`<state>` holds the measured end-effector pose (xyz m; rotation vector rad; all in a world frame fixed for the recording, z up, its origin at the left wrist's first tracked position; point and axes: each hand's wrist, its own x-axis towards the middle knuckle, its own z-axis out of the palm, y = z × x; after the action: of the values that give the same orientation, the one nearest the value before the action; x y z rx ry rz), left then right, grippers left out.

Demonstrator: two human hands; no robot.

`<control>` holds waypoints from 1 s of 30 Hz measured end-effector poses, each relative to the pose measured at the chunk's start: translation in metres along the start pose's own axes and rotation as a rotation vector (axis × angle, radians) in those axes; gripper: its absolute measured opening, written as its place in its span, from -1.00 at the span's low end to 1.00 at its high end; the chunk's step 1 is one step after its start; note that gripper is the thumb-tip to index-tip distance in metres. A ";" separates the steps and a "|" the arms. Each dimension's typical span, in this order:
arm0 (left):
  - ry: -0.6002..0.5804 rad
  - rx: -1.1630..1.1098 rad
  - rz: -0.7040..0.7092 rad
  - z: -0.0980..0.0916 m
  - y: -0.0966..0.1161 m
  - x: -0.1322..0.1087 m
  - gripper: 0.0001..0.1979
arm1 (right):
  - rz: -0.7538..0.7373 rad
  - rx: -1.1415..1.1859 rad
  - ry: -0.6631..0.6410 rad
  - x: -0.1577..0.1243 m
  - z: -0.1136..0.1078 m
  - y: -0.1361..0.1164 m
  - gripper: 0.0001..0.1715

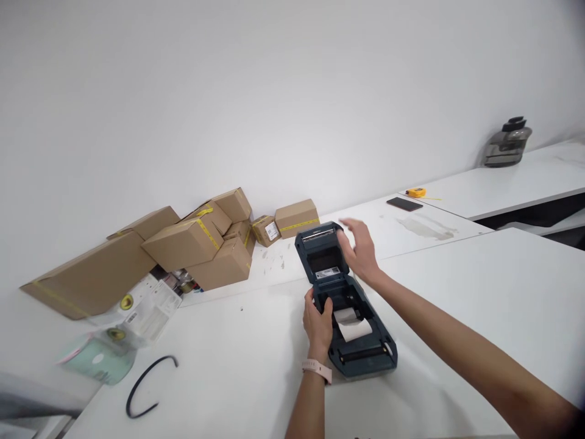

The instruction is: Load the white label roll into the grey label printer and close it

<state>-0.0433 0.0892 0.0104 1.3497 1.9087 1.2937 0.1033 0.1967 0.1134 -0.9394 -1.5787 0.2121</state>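
Observation:
A dark blue label printer point(368, 360) rests on the white table with its lid point(323, 253) tilted up and back. Inside its body lies a white paper roll point(355, 329), a loose flap of it curling toward the front. My left hand point(317, 323) grips the printer's left wall, thumb over the inner edge and fingers outside; a pink band circles that wrist. At the lid's upper right edge is my right hand point(361, 250), its fingers stretched and spread. Whether the right fingertips touch the lid I cannot tell.
Cardboard boxes point(183, 244) are piled against the wall at left, near clear packaging point(153, 308) and a mint-green container point(98, 360). A black curved band point(132, 390) lies at front left. Behind right are a phone point(404, 203), a yellow tape measure point(415, 192) and a dark jug point(507, 145).

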 end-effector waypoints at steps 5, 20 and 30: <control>0.000 0.028 0.033 0.001 -0.002 0.001 -0.54 | -0.287 -0.334 -0.820 -0.070 -0.011 0.002 -0.64; -0.013 0.120 0.042 -0.001 0.003 -0.001 -0.55 | -0.306 -0.424 -1.336 -0.078 0.019 0.007 -0.70; -0.042 0.080 0.043 -0.003 0.006 -0.004 -0.55 | 0.284 0.249 -0.903 -0.074 -0.123 0.024 -0.53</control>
<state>-0.0413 0.0846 0.0162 1.4540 1.9317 1.2111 0.2204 0.1186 0.0748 -0.9135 -2.1435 1.1321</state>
